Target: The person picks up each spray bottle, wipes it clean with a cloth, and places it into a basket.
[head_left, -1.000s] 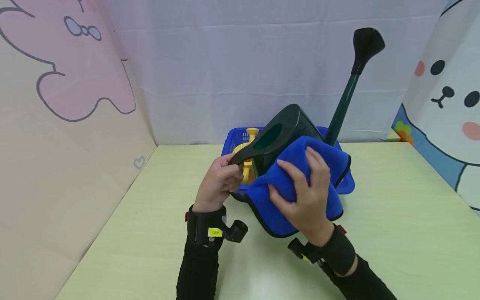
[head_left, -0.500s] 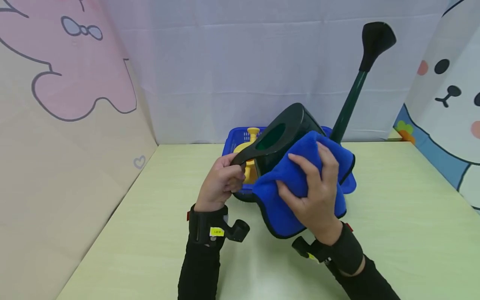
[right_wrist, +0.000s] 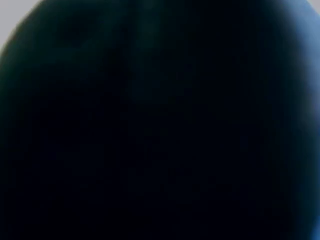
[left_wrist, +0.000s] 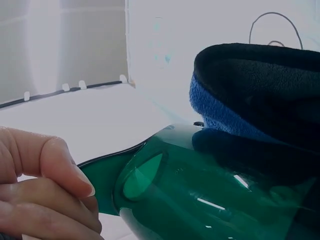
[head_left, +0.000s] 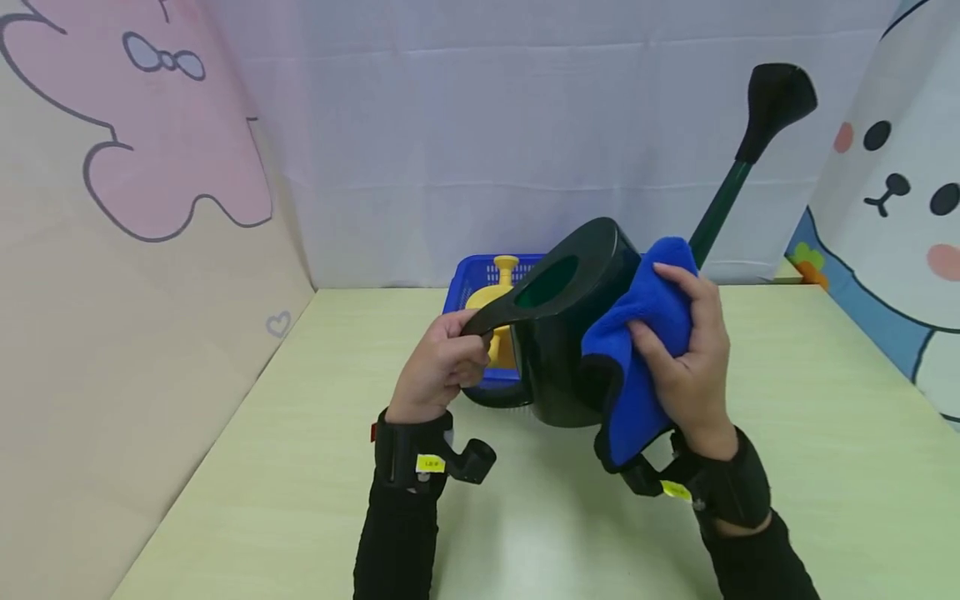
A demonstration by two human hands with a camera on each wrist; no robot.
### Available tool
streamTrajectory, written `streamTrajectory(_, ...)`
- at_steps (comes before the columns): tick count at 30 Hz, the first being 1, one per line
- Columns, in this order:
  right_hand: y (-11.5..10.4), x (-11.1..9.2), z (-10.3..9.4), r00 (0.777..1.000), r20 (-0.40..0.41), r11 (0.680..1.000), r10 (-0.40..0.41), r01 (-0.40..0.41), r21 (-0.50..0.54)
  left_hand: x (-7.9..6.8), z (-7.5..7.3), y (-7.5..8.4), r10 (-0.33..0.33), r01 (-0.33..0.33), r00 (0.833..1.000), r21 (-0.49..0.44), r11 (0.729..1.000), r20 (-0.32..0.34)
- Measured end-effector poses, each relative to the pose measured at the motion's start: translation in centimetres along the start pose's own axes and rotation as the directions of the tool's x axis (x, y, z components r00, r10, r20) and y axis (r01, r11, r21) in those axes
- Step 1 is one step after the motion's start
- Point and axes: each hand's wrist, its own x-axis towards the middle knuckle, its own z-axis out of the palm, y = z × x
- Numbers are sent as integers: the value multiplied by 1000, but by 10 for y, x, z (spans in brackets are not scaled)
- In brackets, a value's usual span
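Note:
A dark green watering can [head_left: 558, 367] is held tilted over the table, its long spout with a black rose [head_left: 780, 96] pointing up to the right. My left hand [head_left: 442, 362] grips its handle, fingers curled round it; the left wrist view shows the glossy can body [left_wrist: 220, 195] beside my fingers. A blue cloth [head_left: 648, 358] with black edging is bunched in my right hand [head_left: 690, 358], which holds it against the can's right side near the spout's base. The right wrist view is almost wholly dark, blocked by something close.
Behind the can, a blue plastic basket [head_left: 468, 273] holds yellow toy-like items [head_left: 506, 265], partly hidden. The pale table [head_left: 300, 467] meets a white cloth backdrop [head_left: 420, 150], with printed panels at both sides.
My right hand and the cloth have moved right round the can's side, uncovering its front. The spout has swung further right. My left hand stays nearly in place.

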Motion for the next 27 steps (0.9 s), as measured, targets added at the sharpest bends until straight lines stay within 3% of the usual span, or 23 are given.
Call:
streamTrajectory(5, -2, -7, 12, 993, -62, 993, -100, 96, -65, 0, -2, 0, -7, 8, 1000, 14, 1000, -16)
streamTrajectory(10, -7, -16, 27, 959, -81, 950, -272, 254, -178, 0, -2, 0, -5, 6, 1000, 4, 1000, -25)
streamTrajectory(18, -14, -31, 49, 860, 3, 814, -510, 483, -322, 0, 0, -1, 12, -12, 1000, -5, 1000, -24)
streamTrajectory(24, -17, -43, 63, 769, 144, 679, -622, 622, -389, 0, 0, -1, 14, -13, 1000, 6, 1000, -20)
streamTrajectory(27, -18, -43, 63, 745, 180, 649, -642, 654, -389, 0, 0, -1, 19, -19, 1000, 0, 1000, -8)
